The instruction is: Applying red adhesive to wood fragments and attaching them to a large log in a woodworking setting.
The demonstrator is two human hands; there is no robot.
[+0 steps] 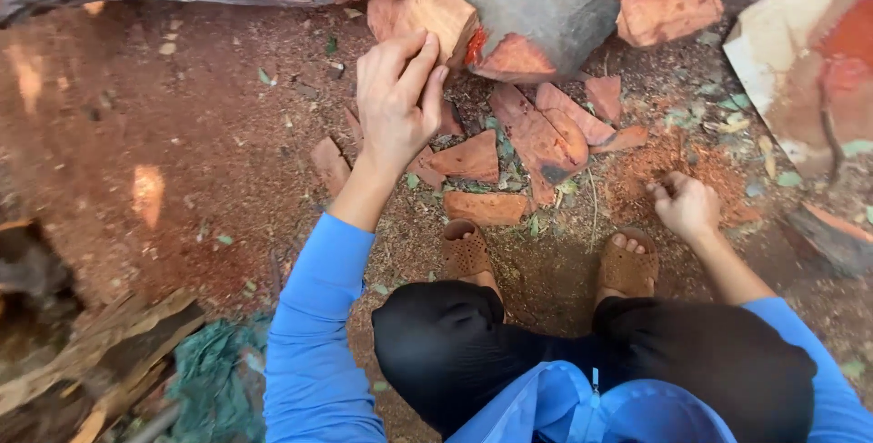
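Reddish wood everywhere, honestly. Big grey-barked log (pixel 536 2) sits at the top edge of the dirt ground (pixel 182 152), hacked open so the orange-red heartwood shows. Flat chips (pixel 532 134) lie scattered just below it, right where they'd fall off the cut. Left hand (pixel 396 102) reaches up, fingers spread narrow, touching a split chunk (pixel 436 15) on the log. Right hand (pixel 687 206) is curled low in the sawdust (pixel 718 170), maybe pinching something, can't tell. Sandalled feet between them.

Sun-dappled reddish dirt ground (pixel 209 161)
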